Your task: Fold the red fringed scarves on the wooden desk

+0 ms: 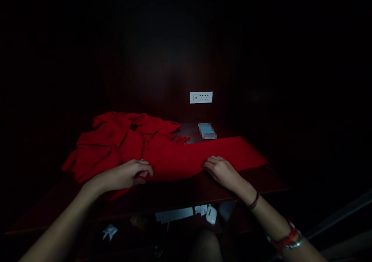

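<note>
– Where to find the cloth (180, 161)?
– On the desk (261, 180): bunched at left, laid out as a flattish strip to right, w/ fringe (182, 140) at the far side, approx. mid.
– And left hand (130, 173)?
– Half curled at the near edge, next to the bunched part, w/ gap btwn thumb and fingers. Can't tell if pinching. Prob. placed there to hold back the heap.
– Right hand (220, 171)?
– Bent in at the fingers, on the near edge of the strip. Too dim to say if gripping or just pressing. Prob. set well apart from the left hand to steady more of that edge.
– Anything else?
– Just beyond the strip, below the outlet (201, 97): blue pack (207, 131), pixelated, hard to ID. Maybe kept far to clear room for cloth. Below the desk's near edge: white case (211, 215) & paper (174, 215).
</note>
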